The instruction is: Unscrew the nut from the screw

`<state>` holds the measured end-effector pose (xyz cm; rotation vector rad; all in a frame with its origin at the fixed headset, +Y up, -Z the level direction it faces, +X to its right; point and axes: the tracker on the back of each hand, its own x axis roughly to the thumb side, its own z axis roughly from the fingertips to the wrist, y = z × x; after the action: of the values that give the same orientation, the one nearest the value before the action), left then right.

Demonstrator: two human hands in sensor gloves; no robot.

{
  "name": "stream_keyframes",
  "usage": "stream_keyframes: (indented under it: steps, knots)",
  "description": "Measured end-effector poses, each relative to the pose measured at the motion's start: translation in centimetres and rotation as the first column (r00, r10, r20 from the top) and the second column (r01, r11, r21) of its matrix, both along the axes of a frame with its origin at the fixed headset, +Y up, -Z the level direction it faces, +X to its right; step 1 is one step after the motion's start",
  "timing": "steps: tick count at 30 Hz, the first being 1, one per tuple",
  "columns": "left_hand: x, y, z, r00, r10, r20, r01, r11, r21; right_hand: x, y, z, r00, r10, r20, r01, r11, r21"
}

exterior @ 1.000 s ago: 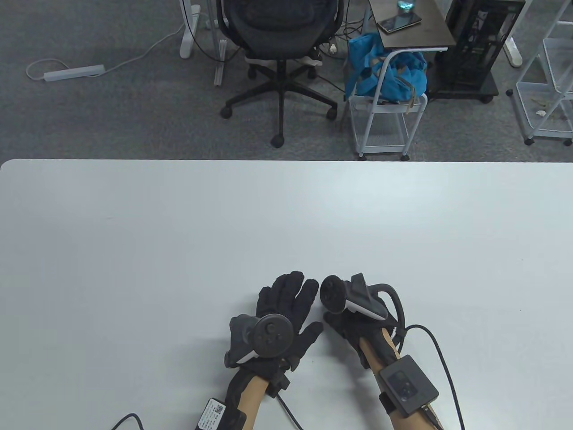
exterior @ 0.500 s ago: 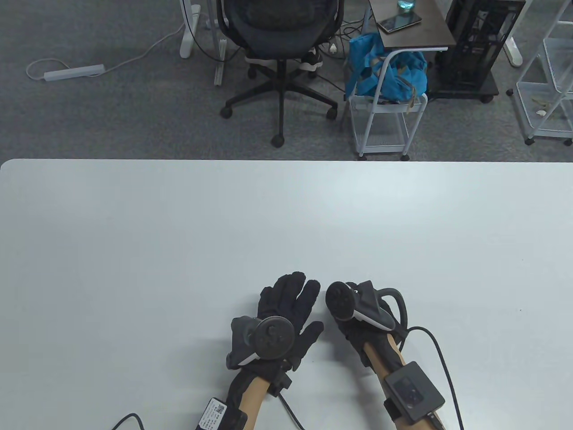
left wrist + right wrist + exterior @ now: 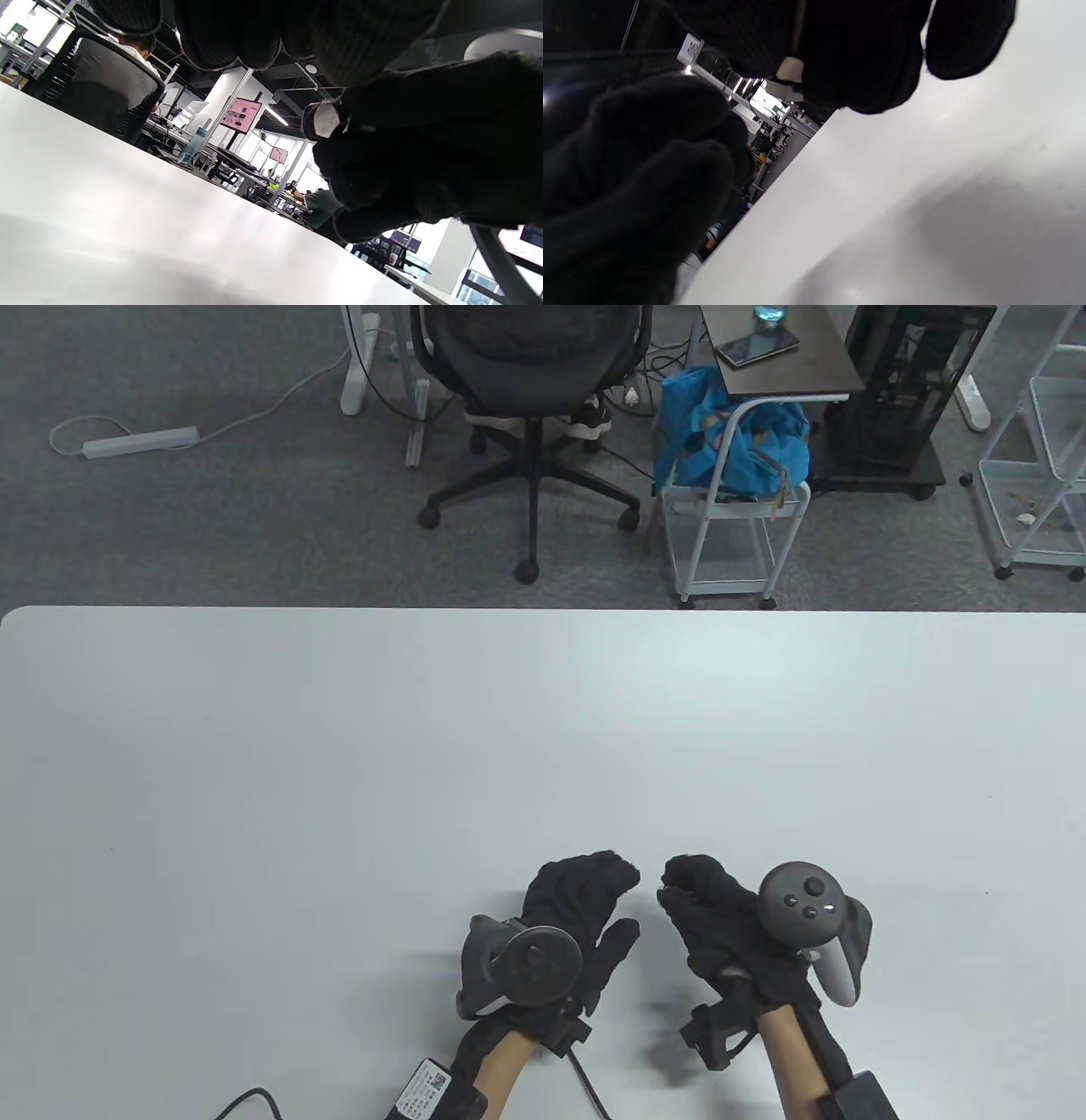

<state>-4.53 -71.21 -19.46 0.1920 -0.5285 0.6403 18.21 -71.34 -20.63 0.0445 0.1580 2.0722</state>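
Nearest the bottom edge of the table view, two bare forearms come in over the white worktop (image 3: 254,772). A small box strapped to the left forearm carries a white label (image 3: 422,1088) with a printed code square and lines of text too small to read. A dark camera box sits on the right forearm at the frame edge.

Further in, the left hand (image 3: 570,926) lies low over the worktop with its fingers curled inward and the thumb sticking out to the right; the round tracker (image 3: 534,965) sits on its back. The right hand (image 3: 721,920) is just beside it, a small gap between the two sets of fingertips, its fingers also curled toward the middle and its tracker (image 3: 806,903) showing a round face with small buttons.

In the left wrist view, a small pale piece (image 3: 326,120) with what looks like a six-sided outline is pinched in the right hand's fingertips; it is probably the nut, though the view is too dark to be sure. In the right wrist view a pale piece (image 3: 790,70) also shows between dark gloved fingers. The screw cannot be made out in any view. So the right grip is clenched on that small piece; whether the left grip holds anything cannot be told.

Beyond the worktop, on grey carpet, stand a black office chair (image 3: 530,356), a blue bag (image 3: 734,445) on a white cart, a side table with a phone (image 3: 757,346), and a white power strip (image 3: 140,441). No readable brand shows anywhere.
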Motion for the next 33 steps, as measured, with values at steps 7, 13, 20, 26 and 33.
stream_keyframes:
  steps: [7,13,20,26,33]
  knots:
    - [0.6,-0.2,0.2,0.996,0.079,0.048,-0.078,0.997,-0.023,0.2,-3.3,0.9,0.913,-0.407,-0.010,0.403,0.907,-0.121]
    - [0.6,-0.2,0.2,0.987,0.153,0.049,-0.152,0.988,-0.032,0.2,-4.3,1.3,0.858,-0.514,0.004,0.508,0.846,-0.164]
    - [-0.3,-1.2,-0.3,0.930,0.366,0.022,-0.351,0.907,-0.231,-0.1,-3.5,1.7,0.882,-0.472,-0.012,0.470,0.880,-0.064]
    - [-0.9,-2.2,-0.5,0.872,0.487,-0.053,-0.470,0.802,-0.367,-0.7,-2.2,2.0,0.946,-0.318,-0.059,0.323,0.938,0.128]
    - [-1.2,-3.0,-0.7,0.824,0.554,-0.119,-0.543,0.712,-0.445,-1.2,-1.6,2.4,0.956,-0.276,-0.102,0.290,0.942,0.170]
